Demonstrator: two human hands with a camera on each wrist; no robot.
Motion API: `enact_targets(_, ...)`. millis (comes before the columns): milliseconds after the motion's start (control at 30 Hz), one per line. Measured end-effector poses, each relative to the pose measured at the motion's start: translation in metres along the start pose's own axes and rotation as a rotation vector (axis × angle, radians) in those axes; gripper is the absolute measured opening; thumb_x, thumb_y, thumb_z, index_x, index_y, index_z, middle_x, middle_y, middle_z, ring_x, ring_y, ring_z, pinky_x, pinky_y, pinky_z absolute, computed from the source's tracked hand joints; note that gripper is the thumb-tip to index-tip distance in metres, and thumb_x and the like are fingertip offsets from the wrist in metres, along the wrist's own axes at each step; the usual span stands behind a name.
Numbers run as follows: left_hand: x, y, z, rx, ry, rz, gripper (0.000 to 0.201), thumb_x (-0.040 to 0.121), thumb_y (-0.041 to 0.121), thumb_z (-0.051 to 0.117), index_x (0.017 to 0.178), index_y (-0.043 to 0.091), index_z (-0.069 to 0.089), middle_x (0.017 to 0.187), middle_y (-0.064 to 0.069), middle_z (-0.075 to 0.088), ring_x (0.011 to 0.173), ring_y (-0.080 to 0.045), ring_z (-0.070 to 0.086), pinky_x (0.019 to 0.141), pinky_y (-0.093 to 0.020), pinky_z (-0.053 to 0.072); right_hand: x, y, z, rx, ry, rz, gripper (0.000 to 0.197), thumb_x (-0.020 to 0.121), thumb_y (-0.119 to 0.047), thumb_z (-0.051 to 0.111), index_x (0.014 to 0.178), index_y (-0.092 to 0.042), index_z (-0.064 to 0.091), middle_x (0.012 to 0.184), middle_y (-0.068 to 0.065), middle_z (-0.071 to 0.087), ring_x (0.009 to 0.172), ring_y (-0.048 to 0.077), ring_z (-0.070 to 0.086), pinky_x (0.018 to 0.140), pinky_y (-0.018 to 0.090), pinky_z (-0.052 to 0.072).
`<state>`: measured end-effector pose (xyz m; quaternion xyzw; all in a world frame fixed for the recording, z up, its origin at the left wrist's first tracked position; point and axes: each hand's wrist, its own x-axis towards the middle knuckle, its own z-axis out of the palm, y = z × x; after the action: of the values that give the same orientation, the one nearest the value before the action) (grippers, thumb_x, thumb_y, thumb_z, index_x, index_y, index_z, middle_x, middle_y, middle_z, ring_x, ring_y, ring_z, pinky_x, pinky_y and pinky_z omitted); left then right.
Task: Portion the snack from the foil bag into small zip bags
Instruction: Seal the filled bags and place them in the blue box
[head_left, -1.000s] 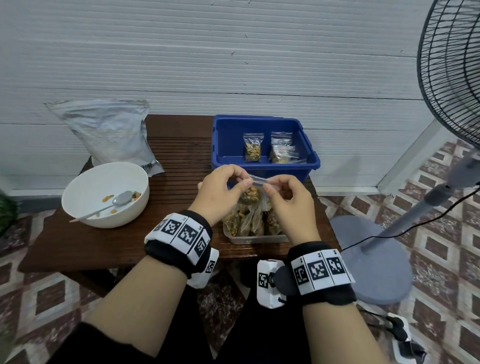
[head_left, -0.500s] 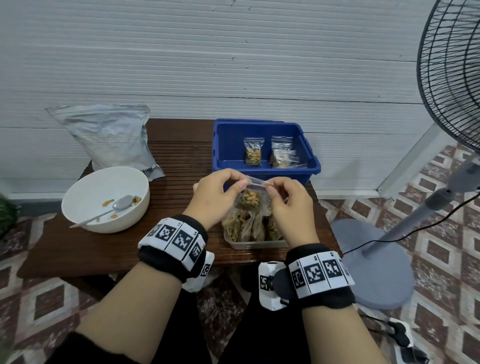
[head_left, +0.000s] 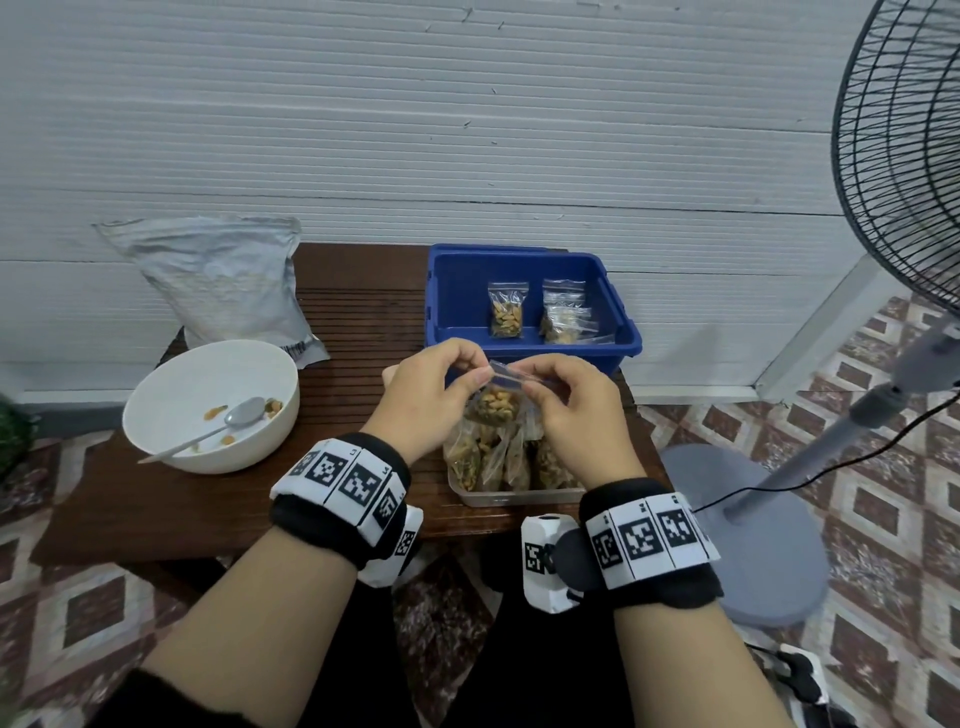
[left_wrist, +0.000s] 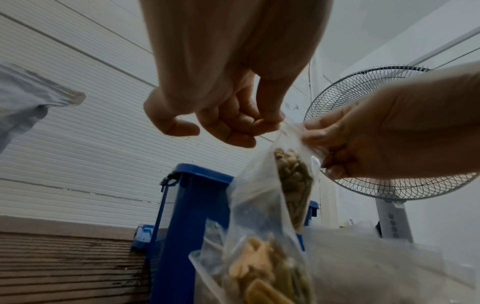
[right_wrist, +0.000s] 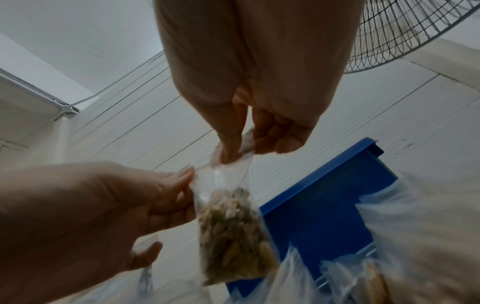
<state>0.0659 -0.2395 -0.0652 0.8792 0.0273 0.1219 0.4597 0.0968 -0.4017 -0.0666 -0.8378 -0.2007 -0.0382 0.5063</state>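
zip bag (head_left: 497, 401) of snack hangs at the centre of the head view, above a clear tray (head_left: 519, 496) of filled bags, its top strip pinched at one end by the left hand (head_left: 434, 397) and at the other by the right hand (head_left: 574, 410). foil bag (head_left: 223, 286) stands at left behind the white bowl (head_left: 208, 410) and its spoon (head_left: 218, 431); the blue bin (head_left: 457, 296) above centre holds more small bags.

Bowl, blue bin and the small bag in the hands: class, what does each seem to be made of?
Bowl: white, smooth, faintly glossy; probably ceramic or melamine, the look cannot settle which.
Blue bin: moulded plastic, judging by its uniform colour and rolled rim.
Small bag: thin clear plastic film, since the snack shows through and it creases where the left hand and right hand pinch it.
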Motion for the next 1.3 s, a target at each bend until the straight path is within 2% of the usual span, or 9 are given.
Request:
enact_targets(167,0.003,0.0,-0.001,-0.002,-0.007,-0.006,0.021,0.094,0.025,0.058,0.077,0.036,0.054,0.08,0.02,0.059,0.088,0.0,0.055,0.1,-0.054,0.037,0.006,-0.004,-0.005,-0.038,-0.034,-0.008,0.024,0.089,0.0,0.056,0.101,-0.017,0.068,0.101,-0.001,0.066,0.096,0.01,0.059,0.09,0.026,0.048)
enact_targets(267,0.008,-0.002,-0.005,-0.049,0.004,-0.019,0.019,0.093,0.025,0.059,0.078,0.037,0.055,0.081,0.024,0.06,0.089,-0.001,0.055,0.101,-0.053,0.037,0.015,-0.013,-0.01,-0.095,-0.11,-0.044,0.02,0.09,-0.004,0.057,0.102,-0.016,0.068,0.095,-0.004,0.065,0.089,0.006,0.058,0.081,0.012,0.044)
enact_targets(333,0.014,-0.001,-0.01,-0.097,0.014,-0.002,0.017,0.092,0.024,0.061,0.08,0.036,0.057,0.081,0.024,0.061,0.085,0.006,0.055,0.097,-0.04,0.041,0.027,-0.023,-0.017,-0.177,-0.179,-0.085,0.012,0.09,-0.009,0.06,0.095,-0.014,0.07,0.081,-0.012,0.061,0.076,-0.001,0.055,0.069,0.004,0.039)
enact_targets(400,0.018,0.004,-0.016,-0.175,0.03,0.023,0.01,0.091,0.02,0.062,0.086,0.028,0.06,0.084,0.017,0.061,0.08,0.009,0.055,0.084,-0.018,0.043,0.041,-0.034,-0.024,-0.261,-0.219,-0.137,0.01,0.09,-0.01,0.061,0.09,-0.013,0.071,0.074,-0.016,0.056,0.07,-0.006,0.051,0.063,0.003,0.037)
enact_targets(500,0.027,0.005,-0.026,-0.295,0.106,-0.001,0.008,0.091,0.024,0.062,0.093,0.015,0.063,0.09,0.005,0.065,0.084,0.0,0.059,0.077,-0.014,0.047,0.067,-0.05,-0.036,-0.351,-0.242,-0.189,0.009,0.091,-0.013,0.06,0.089,-0.013,0.069,0.074,-0.013,0.057,0.069,-0.007,0.049,0.061,0.002,0.035)
enact_targets(667,0.056,-0.026,-0.033,-0.241,0.248,-0.174,0.011,0.094,0.028,0.058,0.096,0.018,0.062,0.094,0.01,0.064,0.09,-0.005,0.056,0.074,-0.011,0.04,0.118,-0.073,-0.056,-0.529,-0.328,-0.183,0.004,0.09,-0.016,0.063,0.088,-0.015,0.066,0.073,-0.01,0.058,0.066,0.001,0.05,0.056,0.01,0.035)
enact_targets(800,0.078,-0.048,-0.027,-0.214,0.256,-0.273,0.014,0.094,0.024,0.059,0.105,0.017,0.058,0.098,0.011,0.058,0.086,0.003,0.052,0.067,-0.006,0.039,0.159,-0.071,-0.051,-0.716,-0.466,-0.173,0.006,0.088,-0.013,0.064,0.093,-0.012,0.068,0.081,-0.004,0.059,0.077,0.011,0.055,0.069,0.02,0.039)
enact_targets(1067,0.108,-0.071,-0.008,-0.272,0.18,-0.308,0.047,0.093,0.038,0.058,0.135,0.019,0.046,0.131,0.002,0.048,0.106,-0.009,0.052,0.086,-0.022,0.043,0.225,-0.018,-0.003,-1.044,-0.788,-0.12,0.009,0.084,-0.011,0.067,0.092,-0.015,0.07,0.084,-0.002,0.063,0.085,0.016,0.057,0.081,0.031,0.049)
enact_targets(1300,0.132,-0.09,-0.003,-0.33,0.102,-0.319,0.053,0.095,0.033,0.056,0.145,0.029,0.037,0.144,0.005,0.04,0.121,-0.012,0.048,0.105,-0.037,0.043,0.258,0.008,0.027,-1.08,-0.935,-0.076,0.013,0.085,-0.011,0.065,0.084,-0.024,0.067,0.083,-0.005,0.063,0.082,0.013,0.055,0.08,0.027,0.046)
